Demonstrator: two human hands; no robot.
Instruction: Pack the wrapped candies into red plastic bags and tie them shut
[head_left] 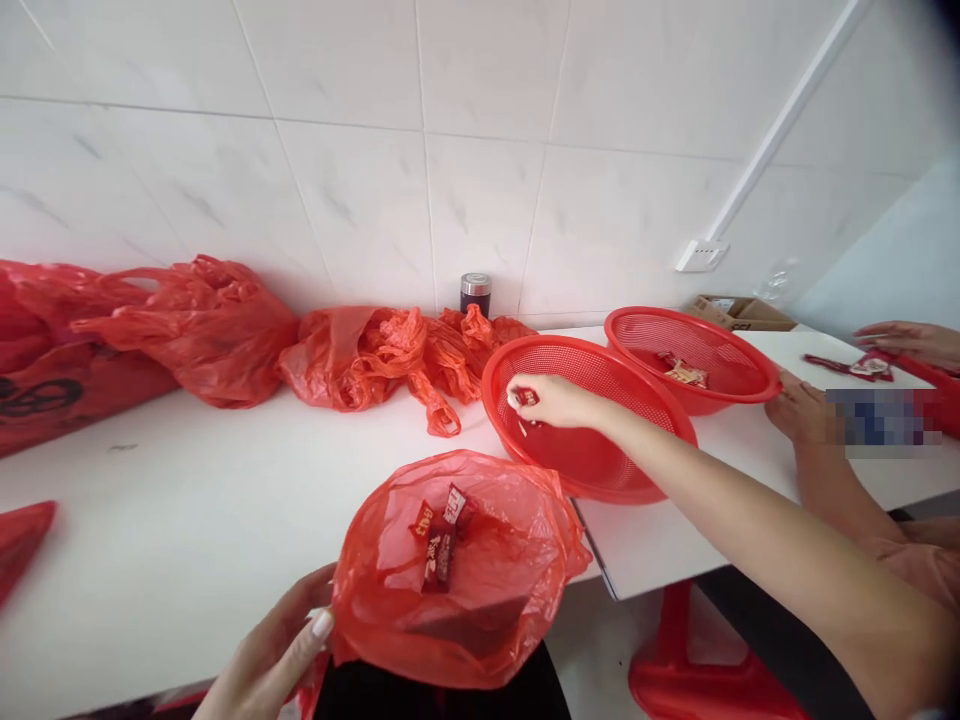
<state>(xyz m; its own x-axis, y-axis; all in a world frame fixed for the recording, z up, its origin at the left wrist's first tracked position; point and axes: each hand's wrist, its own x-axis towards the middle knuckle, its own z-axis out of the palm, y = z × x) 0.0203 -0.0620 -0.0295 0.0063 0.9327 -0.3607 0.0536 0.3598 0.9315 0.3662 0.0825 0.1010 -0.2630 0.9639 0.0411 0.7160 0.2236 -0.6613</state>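
My left hand [281,640] is closed on the rim of a thin red plastic bag [517,600], which hangs wide open at the table's front edge. Several small wrapped snack packets [439,555] in dark red, red and white lie inside the bag. My right hand [559,400] reaches across into the nearer red mesh basket [675,440], its fingers curled round small red-and-white wrapped packets [526,397]. Part of what it grips is hidden by the fingers.
A second red basket [622,325] holds a few packets. Tied red bags [217,340] and a dark flask [475,290] line the wall. At right, a co-worker's hand [802,410] is by that basket, near a cardboard box [757,315]. A red stool [697,680] stands below.
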